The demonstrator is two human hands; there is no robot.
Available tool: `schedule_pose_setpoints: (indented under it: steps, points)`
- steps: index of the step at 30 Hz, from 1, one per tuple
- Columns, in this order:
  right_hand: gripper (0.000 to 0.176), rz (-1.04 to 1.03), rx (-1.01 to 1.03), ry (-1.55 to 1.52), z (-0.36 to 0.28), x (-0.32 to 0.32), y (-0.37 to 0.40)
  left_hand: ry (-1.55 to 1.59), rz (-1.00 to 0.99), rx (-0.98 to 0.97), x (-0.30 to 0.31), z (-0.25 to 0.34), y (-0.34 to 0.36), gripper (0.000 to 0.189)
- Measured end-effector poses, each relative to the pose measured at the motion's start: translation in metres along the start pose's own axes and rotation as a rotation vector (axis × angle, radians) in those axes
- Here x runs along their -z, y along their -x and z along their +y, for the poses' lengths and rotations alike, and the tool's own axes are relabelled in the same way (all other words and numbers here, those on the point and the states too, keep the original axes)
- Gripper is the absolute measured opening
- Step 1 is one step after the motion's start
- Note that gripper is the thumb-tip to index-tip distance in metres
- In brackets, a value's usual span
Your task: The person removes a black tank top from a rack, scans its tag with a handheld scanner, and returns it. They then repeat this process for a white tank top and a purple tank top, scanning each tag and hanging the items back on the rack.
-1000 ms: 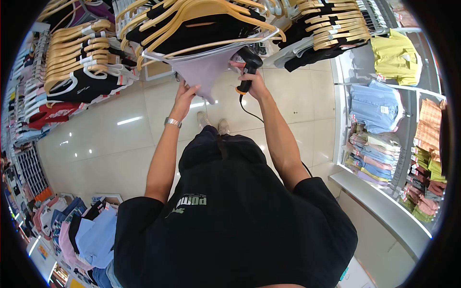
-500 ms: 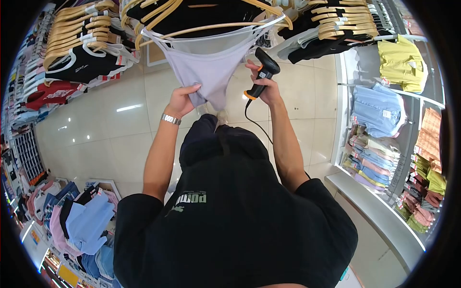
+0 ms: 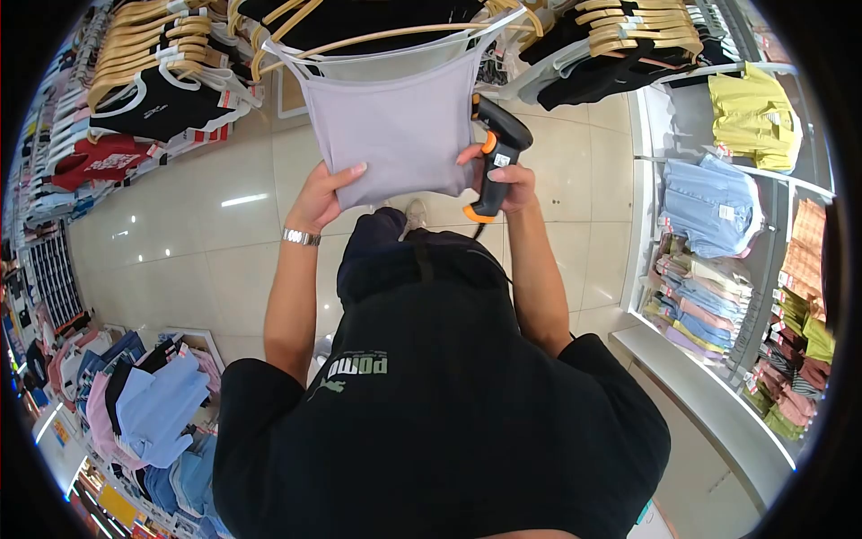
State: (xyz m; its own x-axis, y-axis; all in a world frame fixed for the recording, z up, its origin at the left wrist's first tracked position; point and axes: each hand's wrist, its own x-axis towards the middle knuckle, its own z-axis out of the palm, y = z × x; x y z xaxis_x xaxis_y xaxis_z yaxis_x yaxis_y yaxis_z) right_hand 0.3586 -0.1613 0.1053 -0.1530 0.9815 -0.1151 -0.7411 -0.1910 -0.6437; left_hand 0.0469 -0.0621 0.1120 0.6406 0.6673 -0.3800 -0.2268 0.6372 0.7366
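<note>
A pale lilac camisole (image 3: 395,126) hangs by thin straps from a wooden hanger (image 3: 386,39) and is pulled toward me, its front spread wide. At its lower left side, my left hand (image 3: 319,196) is closed on the fabric, thumb on top. My right hand (image 3: 514,184) grips a black and orange barcode scanner (image 3: 500,153), its head pointing up and away. Fingers of that hand also reach the camisole's lower right edge; whether they pinch the cloth is partly hidden. A cable runs down from the scanner's handle.
Racks of tops on wooden hangers (image 3: 148,58) stand at the far left, with more dark tops (image 3: 602,72) at the far right. Shirts (image 3: 709,207) hang along the right wall above a ledge. Folded clothes (image 3: 162,404) lie at lower left. Tiled floor (image 3: 215,260) lies between.
The camisole has gone from bunched and narrow to stretched wide. My left hand has moved slightly left and down; my right hand has come down with the scanner to the garment's edge.
</note>
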Motion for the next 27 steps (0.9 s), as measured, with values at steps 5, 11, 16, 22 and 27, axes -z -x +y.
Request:
schedule_pose_setpoints:
  steps: [5,11,16,22,27]
  points:
    - [0.067,0.031,-0.127,0.244,-0.038,-0.004,0.018,-0.373,0.124,0.046,0.010,-0.002,0.016,0.058]
    - [0.065,0.099,-0.023,0.321,-0.058,0.002,0.021,-0.393,0.260,-0.030,0.018,0.010,0.025,0.061]
    - [0.067,0.088,0.054,0.170,-0.060,-0.007,0.019,-0.272,0.256,0.002,0.025,0.013,0.027,0.062]
    - [0.059,0.085,-0.123,0.171,-0.044,-0.001,0.025,0.040,0.233,0.084,0.001,-0.004,0.032,0.061]
    - [0.048,-0.013,-0.202,0.065,-0.026,0.021,0.033,-0.120,0.004,0.245,0.021,-0.019,0.042,0.053]
